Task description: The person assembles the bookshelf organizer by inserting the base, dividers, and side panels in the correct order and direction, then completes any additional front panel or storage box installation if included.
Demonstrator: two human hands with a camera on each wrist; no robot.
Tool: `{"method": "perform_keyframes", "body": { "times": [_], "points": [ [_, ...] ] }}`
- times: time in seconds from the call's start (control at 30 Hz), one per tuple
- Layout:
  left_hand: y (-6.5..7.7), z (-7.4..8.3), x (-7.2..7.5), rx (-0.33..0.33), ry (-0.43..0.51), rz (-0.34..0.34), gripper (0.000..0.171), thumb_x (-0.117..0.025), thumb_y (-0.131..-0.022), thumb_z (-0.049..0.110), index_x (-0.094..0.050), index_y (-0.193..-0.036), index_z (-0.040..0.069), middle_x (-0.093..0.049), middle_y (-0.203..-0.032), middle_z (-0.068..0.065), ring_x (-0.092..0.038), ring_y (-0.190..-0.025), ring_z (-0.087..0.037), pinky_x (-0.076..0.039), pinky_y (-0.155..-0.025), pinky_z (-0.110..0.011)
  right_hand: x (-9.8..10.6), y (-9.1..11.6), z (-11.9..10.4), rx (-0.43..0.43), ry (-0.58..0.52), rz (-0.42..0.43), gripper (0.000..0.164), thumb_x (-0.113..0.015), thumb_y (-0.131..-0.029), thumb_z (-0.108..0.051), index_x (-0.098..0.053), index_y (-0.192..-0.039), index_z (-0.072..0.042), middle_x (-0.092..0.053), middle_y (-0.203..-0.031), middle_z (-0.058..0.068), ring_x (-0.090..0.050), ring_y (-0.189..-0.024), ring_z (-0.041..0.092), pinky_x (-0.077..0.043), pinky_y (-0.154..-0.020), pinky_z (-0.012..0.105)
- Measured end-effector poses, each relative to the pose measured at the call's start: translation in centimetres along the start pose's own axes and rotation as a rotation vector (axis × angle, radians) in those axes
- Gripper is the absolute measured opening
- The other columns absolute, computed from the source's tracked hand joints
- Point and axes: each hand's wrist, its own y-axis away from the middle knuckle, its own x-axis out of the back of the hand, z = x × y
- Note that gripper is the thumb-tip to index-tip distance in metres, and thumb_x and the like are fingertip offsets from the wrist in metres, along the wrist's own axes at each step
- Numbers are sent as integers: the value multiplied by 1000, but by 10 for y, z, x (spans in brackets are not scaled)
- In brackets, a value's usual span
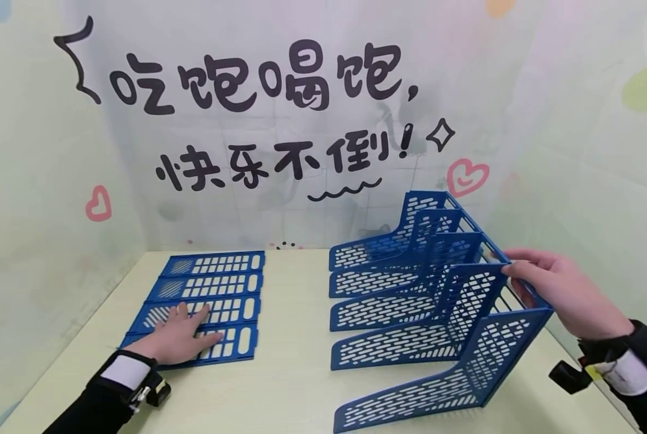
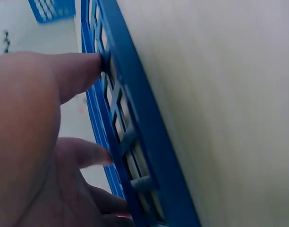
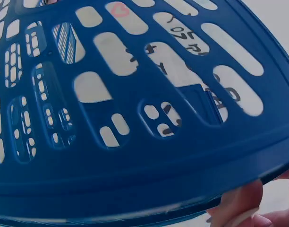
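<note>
On the right of the table stands a blue plastic file rack (image 1: pixel 437 301), its tall perforated dividers side by side and sloping down toward the left. My right hand (image 1: pixel 567 295) grips the rack's upper back edge, thumb on the near side; fingertips (image 3: pixel 241 203) show under the blue edge in the right wrist view. A flat blue folding panel (image 1: pixel 214 282) with several hinged sections, grid slots and oval handle holes lies at the left. My left hand (image 1: pixel 176 339) rests on its nearer sections, fingers spread. The thumb (image 2: pixel 78 71) touches the panel's slotted surface in the left wrist view.
A pale wooden table (image 1: pixel 296 337) bears both blue parts, with bare surface between them. Behind it hangs a white backdrop (image 1: pixel 280 223) with black lettering and pink hearts. Wrist cameras are strapped over both dark sleeves.
</note>
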Motion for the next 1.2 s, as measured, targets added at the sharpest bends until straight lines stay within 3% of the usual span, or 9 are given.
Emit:
{"method": "perform_keyframes", "body": {
  "times": [0.13, 0.4, 0.53, 0.6, 0.67, 0.77, 0.93, 1.1, 1.2],
  "points": [
    [4, 27, -9, -26, 13, -21, 102, -60, -106, 67, -32, -166, -11, -11, -165, -56, -8, -155, -75, -18, -120, -88, 4, 2, 1, -37, 74, 40, 56, -50, -118, -28, -39, -162, 5, -56, -70, -5, -57, -65, 21, -42, -63, 31],
    [12, 69, -28, -43, 45, -43, 101, -63, -104, 67, -35, -167, -7, -11, -170, -51, -7, -160, -70, -16, -121, -88, 12, 0, 1, -12, 148, 41, 52, -52, -117, -29, -44, -158, 3, -61, -75, -1, -60, -67, 22, -45, -63, 30],
    [16, 81, -34, -37, 68, -53, 101, -63, -104, 66, -35, -167, -7, -10, -171, -51, -6, -160, -71, -13, -120, -90, 21, 0, -6, -9, 262, 29, 58, -51, -118, -30, -41, -159, 9, -74, -107, 16, -61, -78, 1, -53, -67, 25],
    [19, 87, -36, -24, 75, -60, 100, -62, -104, 67, -35, -168, -6, -9, -171, -50, -5, -160, -70, -12, -121, -89, 28, -1, -16, 23, 314, 57, 61, -51, -118, -31, -39, -160, 11, -70, -127, 28, -59, -86, -9, -54, -70, 21],
    [22, 93, -37, -11, 84, -62, 100, -63, -104, 67, -36, -167, -6, -8, -170, -51, -5, -159, -72, -11, -121, -89, 36, -3, -31, 67, 358, 104, 61, -52, -118, -32, -38, -161, 9, -62, -143, 35, -57, -89, -15, -54, -72, 17],
    [25, 101, -41, 11, 90, -57, 100, -63, -104, 67, -37, -166, -7, -9, -169, -52, -6, -158, -73, -11, -122, -88, 44, -10, -66, 105, 401, 174, 63, -54, -117, -38, -41, -162, 5, -62, -144, 34, -57, -86, -15, -52, -71, 14],
    [29, 110, -48, 35, 94, -62, 99, -64, -103, 67, -40, -165, -7, -10, -169, -53, -8, -158, -74, -14, -122, -88, 42, -28, -135, 161, 447, 197, 66, -56, -113, -50, -45, -164, -9, -67, -142, 23, -64, -95, 1, -48, -74, 15],
    [32, 116, -52, 34, 92, -73, 99, -65, -103, 67, -42, -165, -6, -13, -170, -51, -10, -158, -72, -16, -121, -88, 25, -50, -200, 273, 463, 149, 64, -56, -113, -49, -46, -165, -12, -62, -153, 18, -59, -131, 32, -48, -96, 36],
    [35, 119, -52, 34, 85, -80, 98, -67, -102, 66, -43, -164, -5, -15, -171, -50, -12, -159, -71, -17, -121, -88, 9, -63, -230, 325, 481, 111, 62, -54, -113, -44, -46, -163, -9, -60, -156, 19, -58, -138, 37, -48, -110, 54]
  ]
}}
